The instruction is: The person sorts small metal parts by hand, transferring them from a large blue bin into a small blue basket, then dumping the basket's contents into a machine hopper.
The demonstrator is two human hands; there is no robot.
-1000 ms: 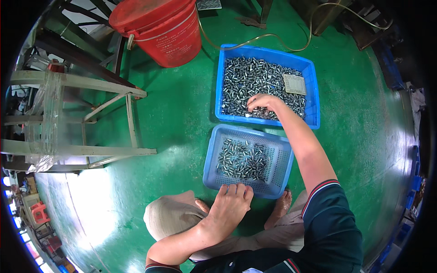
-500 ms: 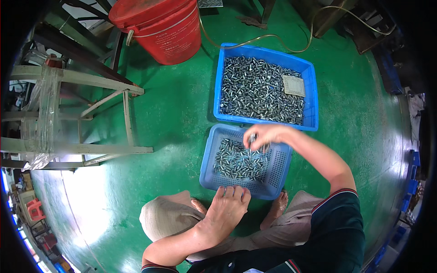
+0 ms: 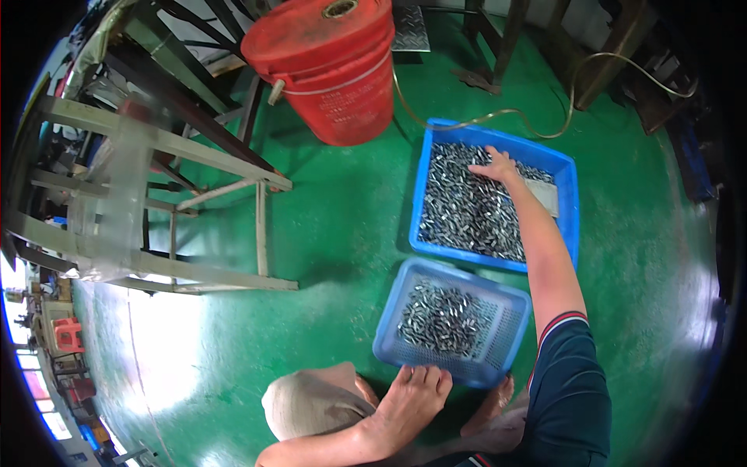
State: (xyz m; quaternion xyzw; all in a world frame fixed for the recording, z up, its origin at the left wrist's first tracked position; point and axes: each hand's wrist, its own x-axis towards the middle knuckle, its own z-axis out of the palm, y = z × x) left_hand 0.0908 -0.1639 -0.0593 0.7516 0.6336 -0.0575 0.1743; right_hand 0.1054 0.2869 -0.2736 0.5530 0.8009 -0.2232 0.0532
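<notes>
My right hand (image 3: 498, 166) reaches over the far blue bin (image 3: 416, 210), its fingers spread at the top of a deep heap of small shiny metal pins (image 3: 473, 206). Nothing shows in its grasp. Nearer to me sits a lighter blue perforated basket (image 3: 513, 331), holding a smaller pile of the same kind of metal parts (image 3: 440, 319). My left hand (image 3: 412, 401) grips the near rim of this basket, fingertips bent over the edge; the thumb is hidden. A pale card (image 3: 543, 196) lies on the parts in the bin, partly covered by my right forearm.
A red lidded bucket (image 3: 338, 86) stands at the far left of the bin. A thin hose (image 3: 498, 114) runs along the floor behind the bin. At the left is a pale metal frame (image 3: 210, 276) wrapped in clear plastic. My feet flank the basket's near side.
My right hand has moved from above the basket, where it held some metal parts, up to the far bin, and its fingers have opened. My left hand stays at the basket's rim.
</notes>
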